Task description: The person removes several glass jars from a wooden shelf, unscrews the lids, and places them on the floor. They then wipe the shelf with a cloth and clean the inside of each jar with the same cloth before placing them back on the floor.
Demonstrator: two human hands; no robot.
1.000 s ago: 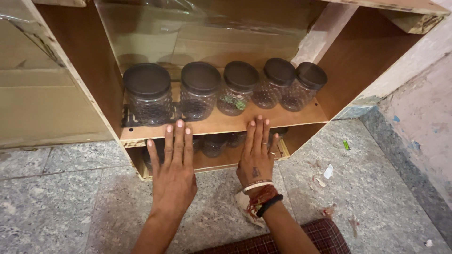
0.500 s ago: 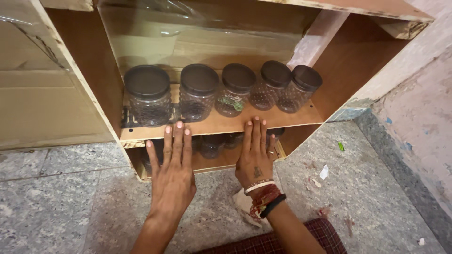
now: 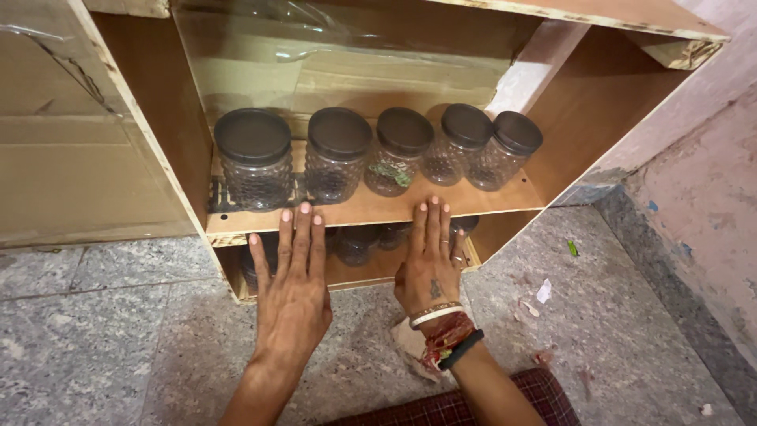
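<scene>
We are recording little movement since the earlier frame: both hands are staying flat at the front edge of the wooden shelf (image 3: 473, 203), and the view is shifting only slightly. The left hand (image 3: 293, 288) is lying palm down, its fingers (image 3: 302, 233) stretched out straight and held close together, the tips resting on the shelf's front lip. It is gripping nothing. The right hand (image 3: 430, 264) is lying likewise, fingers (image 3: 434, 225) extended and open, tips touching the same edge further to the right; it too is holding nothing. We are noting bangles and a dark band (image 3: 445, 331) at the right wrist.

Five clear jars with dark lids are standing upright in a row on the shelf, behind the fingertips and apart from them. From left to right: the first jar (image 3: 254, 162), the second jar (image 3: 337, 156), the third jar (image 3: 400, 154) with something green showing inside, the fourth jar (image 3: 460, 146), and the fifth jar (image 3: 509, 151). The first is nearest the left hand, the third nearest the right.

Further jars (image 3: 359, 244) are showing dimly in the compartment below the shelf, partly hidden by the hands. The cabinet is sitting on a grey stone floor (image 3: 95, 331), where scraps of paper (image 3: 542, 292) are lying to the right.
</scene>
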